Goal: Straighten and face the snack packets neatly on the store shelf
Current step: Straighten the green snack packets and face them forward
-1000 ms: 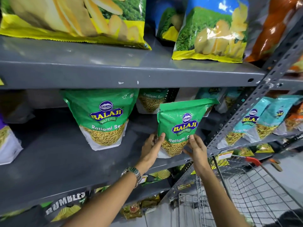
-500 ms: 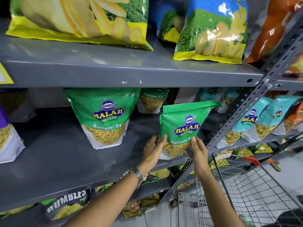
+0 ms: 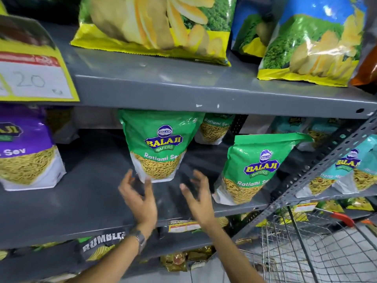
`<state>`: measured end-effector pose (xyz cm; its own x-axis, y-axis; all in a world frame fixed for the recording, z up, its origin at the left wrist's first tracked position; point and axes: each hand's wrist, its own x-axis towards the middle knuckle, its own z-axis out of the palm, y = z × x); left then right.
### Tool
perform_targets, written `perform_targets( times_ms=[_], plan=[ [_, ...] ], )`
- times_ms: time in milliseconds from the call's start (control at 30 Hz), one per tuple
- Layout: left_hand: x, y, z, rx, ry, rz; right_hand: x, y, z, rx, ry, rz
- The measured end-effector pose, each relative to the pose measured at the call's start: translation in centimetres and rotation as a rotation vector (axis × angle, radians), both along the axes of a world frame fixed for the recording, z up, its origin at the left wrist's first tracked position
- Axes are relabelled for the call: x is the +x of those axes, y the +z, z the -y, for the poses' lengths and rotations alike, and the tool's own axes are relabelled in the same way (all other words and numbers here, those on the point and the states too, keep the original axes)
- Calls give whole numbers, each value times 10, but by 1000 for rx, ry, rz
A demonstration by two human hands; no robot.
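Note:
Two green Balaji Ratlami Sev packets stand upright on the grey middle shelf (image 3: 85, 203). One packet (image 3: 158, 147) is in the middle; the other packet (image 3: 255, 170) stands to its right near the shelf's front edge, leaning slightly. My left hand (image 3: 138, 197) and my right hand (image 3: 199, 197) are raised with fingers spread just below and either side of the middle packet, holding nothing. A third green packet (image 3: 215, 127) sits further back.
A purple Sev packet (image 3: 26, 152) stands at the left. Large chip bags (image 3: 155, 25) fill the shelf above, with a yellow price tag (image 3: 34, 76). A slotted upright (image 3: 318, 174) and teal packets (image 3: 350, 166) lie right; a wire trolley (image 3: 318, 248) is below right.
Both hands have let go of the right green packet and moved left toward the middle green packet. The view has shifted left too.

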<state>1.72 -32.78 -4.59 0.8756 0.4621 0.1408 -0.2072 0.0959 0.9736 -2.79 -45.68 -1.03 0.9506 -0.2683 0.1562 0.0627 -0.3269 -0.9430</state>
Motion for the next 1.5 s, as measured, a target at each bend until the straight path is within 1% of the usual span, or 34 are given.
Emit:
perform_targets(
  times_ms=[67,133,200,267,300,467,667,933,1133,1500],
  plan=[
    [23,9,-21,9,-39,-57,30,9,-1,227,-32,-69],
    [43,20,-37,124,-217,-87,55,19,7,355,-17,-103],
    [56,31,-48,225,-443,-61,74,22,14,358,73,-144],
    [60,40,-53,209,-614,-76,84,23,17,340,164,-160],
    [61,40,-55,200,-634,-89,85,24,16,347,188,-155],
    [51,47,-57,172,-608,-122,70,26,12,363,178,-104],
    [23,41,-64,182,-698,-168,32,21,12,351,127,-84],
    [-16,41,-60,216,-650,-173,-11,18,11,325,95,-83],
    [-27,40,-60,179,-669,-166,-24,22,8,334,75,-87],
    [-32,41,-59,155,-685,-178,-34,20,1,333,53,-11]
  ],
)
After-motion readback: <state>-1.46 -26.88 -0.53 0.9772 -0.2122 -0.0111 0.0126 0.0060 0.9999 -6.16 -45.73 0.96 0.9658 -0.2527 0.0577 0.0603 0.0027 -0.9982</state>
